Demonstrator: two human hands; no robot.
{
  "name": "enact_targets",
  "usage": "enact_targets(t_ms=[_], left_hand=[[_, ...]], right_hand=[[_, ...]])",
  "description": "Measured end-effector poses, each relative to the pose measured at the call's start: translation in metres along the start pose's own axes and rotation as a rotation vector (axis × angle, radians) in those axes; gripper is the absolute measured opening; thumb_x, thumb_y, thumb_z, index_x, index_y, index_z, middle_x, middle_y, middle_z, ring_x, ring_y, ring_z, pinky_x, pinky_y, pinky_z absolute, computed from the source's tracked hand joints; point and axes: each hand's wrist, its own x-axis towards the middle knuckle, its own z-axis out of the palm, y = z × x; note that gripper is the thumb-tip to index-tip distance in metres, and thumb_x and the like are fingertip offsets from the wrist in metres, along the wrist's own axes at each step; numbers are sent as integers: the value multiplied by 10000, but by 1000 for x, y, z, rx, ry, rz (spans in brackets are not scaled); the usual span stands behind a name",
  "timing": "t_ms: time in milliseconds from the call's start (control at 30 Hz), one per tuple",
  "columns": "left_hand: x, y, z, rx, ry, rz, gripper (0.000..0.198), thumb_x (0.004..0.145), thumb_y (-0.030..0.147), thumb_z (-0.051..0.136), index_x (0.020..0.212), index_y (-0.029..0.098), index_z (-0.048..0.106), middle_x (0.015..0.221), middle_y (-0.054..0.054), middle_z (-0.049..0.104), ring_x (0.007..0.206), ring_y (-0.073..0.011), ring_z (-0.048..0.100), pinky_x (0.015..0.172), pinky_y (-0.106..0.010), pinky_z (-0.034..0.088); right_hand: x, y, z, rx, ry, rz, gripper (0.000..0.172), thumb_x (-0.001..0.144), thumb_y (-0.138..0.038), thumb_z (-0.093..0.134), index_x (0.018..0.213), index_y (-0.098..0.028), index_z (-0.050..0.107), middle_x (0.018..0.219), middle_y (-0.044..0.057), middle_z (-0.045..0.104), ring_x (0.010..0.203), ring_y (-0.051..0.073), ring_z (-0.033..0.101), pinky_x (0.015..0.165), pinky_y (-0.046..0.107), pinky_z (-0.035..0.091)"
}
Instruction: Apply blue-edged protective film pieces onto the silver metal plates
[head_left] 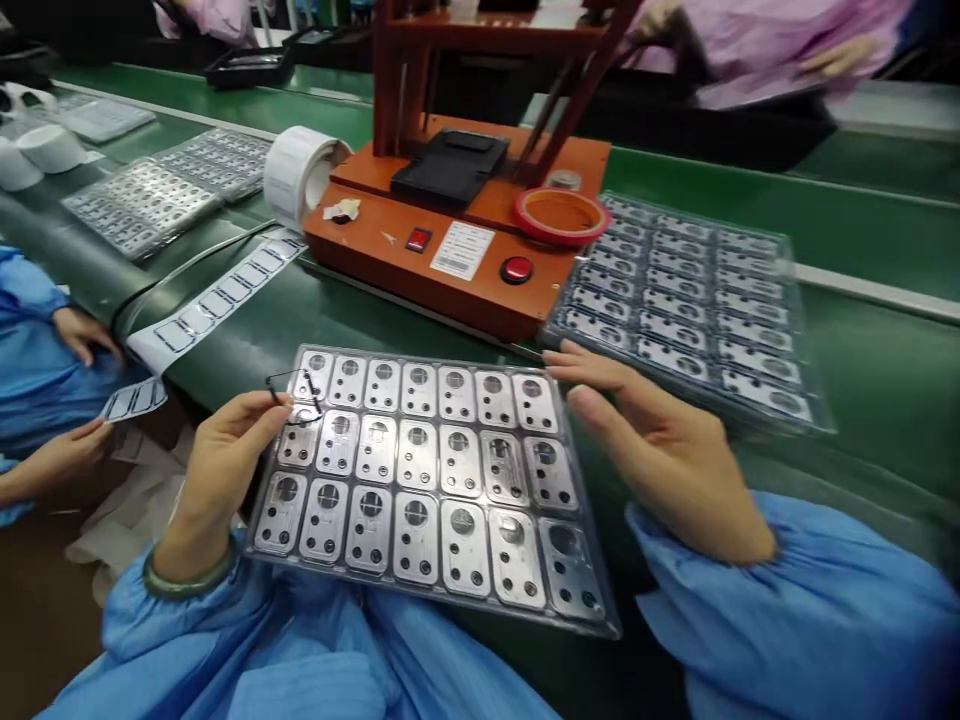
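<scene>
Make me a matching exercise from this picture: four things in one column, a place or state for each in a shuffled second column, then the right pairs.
Things:
1. Left hand
2. Right hand
3. Red round button
4. White label roll

Places or states:
A. Open, fingers reaching over the upper right corner of the clear tray
B. On the front of the orange machine
C. Pinching a thin dark frame above the tray
D. Beside the machine's left end

Pairs: 1-C; 2-A; 3-B; 4-D
</scene>
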Motion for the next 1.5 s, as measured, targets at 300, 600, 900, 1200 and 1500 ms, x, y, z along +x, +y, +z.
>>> enact_targets(t_ms=[300,600,900,1200,1500], left_hand=[[5,9,13,42,94,40,254,691,297,779,913,190,718,786,-17,718,721,-126,653,655,-227,525],[6,2,9,32,70,16,256,710,303,768,938,200,714,771,-1,702,681,-109,628,618,-209,508],[7,0,9,41,-23,1,251,746,323,736,964,205,697,801,-12,695,741,-132,639,668,-231,522],[11,2,-2,542,90,450,277,900,311,534,1147,240,638,1129,-66,634,980,-188,617,919,-342,481],[18,1,-1,488,308,457,274,894,322,554,1147,218,546,1002,-46,630,779,-128,626,751,-276,497]], right_hand=[[39,-54,77,52,-471,-279,282,899,-331,529,1160,-260,609,1232,73,633,1124,255,612,973,430,501],[65,-65,148,405,-632,191,216,819,-383,604,894,-183,628,734,18,647,670,149,628,520,246,497],[61,-58,161,448,-711,287,228,782,-391,635,732,-171,601,502,-51,539,432,82,468,425,207,356],[53,-57,170,509,-462,175,200,772,-366,637,707,-178,614,643,-18,573,568,112,509,539,252,411],[50,-58,169,582,-370,226,184,751,-346,649,679,-184,601,608,-35,532,558,102,477,547,250,375]])
